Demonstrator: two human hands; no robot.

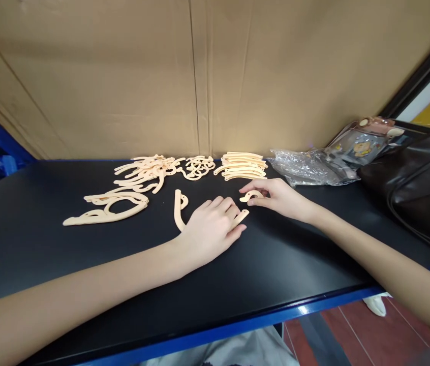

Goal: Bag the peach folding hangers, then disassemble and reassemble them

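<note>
My left hand [213,227] lies palm down on the black tabletop [85,274], its fingers curled over a long curved wooden piece [179,208] whose far end [242,217] pokes out past the fingertips. My right hand [276,197] pinches a small hooked wooden piece [252,195] just beyond it, close to the long piece's end. Both hands are closed on their pieces.
Piles of flat wooden cut-outs lie behind: large curved ones [110,207], a tangled heap [150,172], small rings [198,166], a stack of bars [242,165]. Crumpled plastic bags [310,166] and a dark bag [417,188] sit right. A cardboard wall [207,76] backs the table.
</note>
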